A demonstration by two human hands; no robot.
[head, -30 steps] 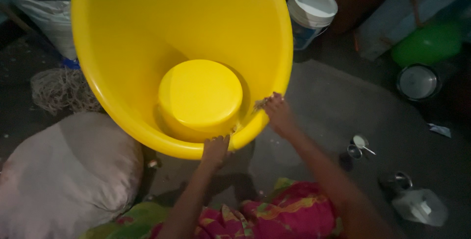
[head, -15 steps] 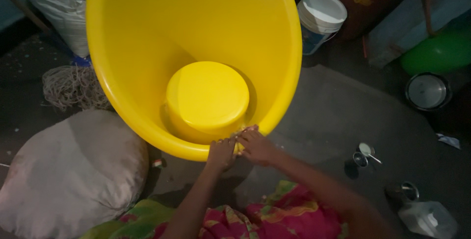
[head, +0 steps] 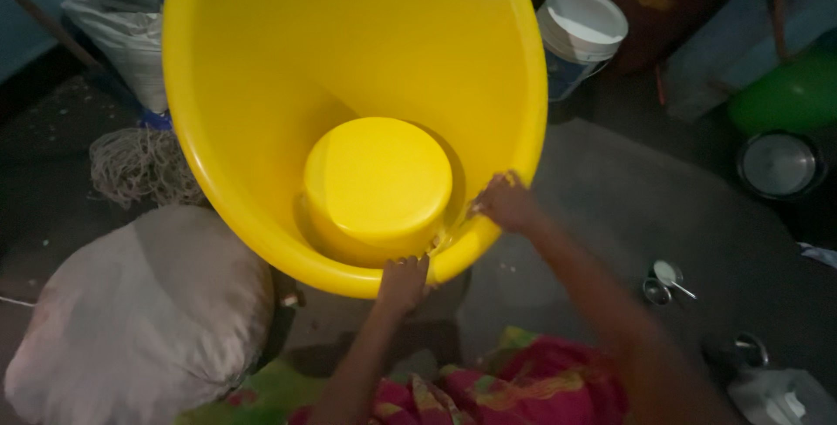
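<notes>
Hands have spread apart since half a second ago: then both sat side by side at the lowest point of the tub rim, now the right hand (head: 508, 203) has slid up along the rim to the right side, while the left hand (head: 403, 283) stays at the bottom of the rim. Tub fills more of the view and the white bucket (head: 577, 37) sits closer to its right edge than before.

Left hand grips the near rim, fingers curled over the edge. Right hand also clasps the rim, fingers hooked inside the lip.

Yellow tub (head: 288, 85): big, round, glossy plastic, tilted up so its open mouth faces the camera, held above the dark floor (head: 628, 207). Flat round base shows as a raised yellow disc inside. Smooth walls, nothing visible in it.

Around it: pale stuffed sack (head: 139, 320) at lower left, just under the rim; coil of rope (head: 131, 163) behind the sack; green round object (head: 785, 94) and a steel pot (head: 779, 163) at far right; small metal cups (head: 663, 281) on the floor beside the right forearm. Pink patterned cloth (head: 514, 386) at bottom.
</notes>
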